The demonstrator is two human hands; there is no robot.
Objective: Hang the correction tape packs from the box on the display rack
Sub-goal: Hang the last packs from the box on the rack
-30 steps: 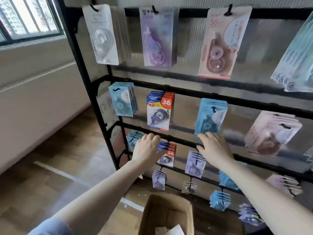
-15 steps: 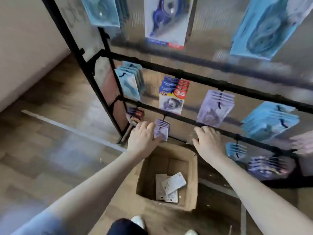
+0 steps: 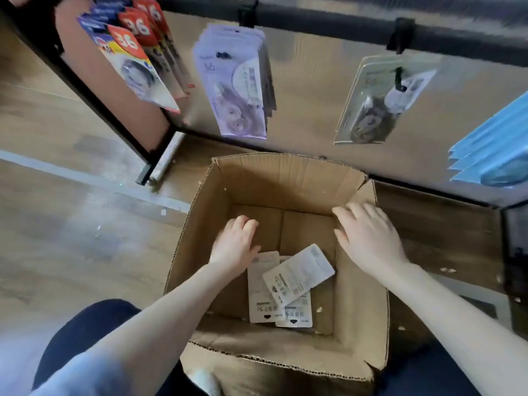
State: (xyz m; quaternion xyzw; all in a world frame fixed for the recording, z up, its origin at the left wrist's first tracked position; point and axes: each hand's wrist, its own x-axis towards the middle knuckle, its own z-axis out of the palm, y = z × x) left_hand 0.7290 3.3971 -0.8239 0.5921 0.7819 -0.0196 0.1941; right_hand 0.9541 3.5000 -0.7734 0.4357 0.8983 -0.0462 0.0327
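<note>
The correction tape packs (image 3: 288, 287) lie flat near the box's (image 3: 361, 307) near wall, long axes skewed, just below the empty, loosely curled left hand (image 3: 235, 242), nearer than the spread, empty right hand (image 3: 367, 238) over the right wall.

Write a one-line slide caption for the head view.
Both hands, left hand and right hand, reach into the cardboard box toward white correction tape packs below the display rack.
</note>
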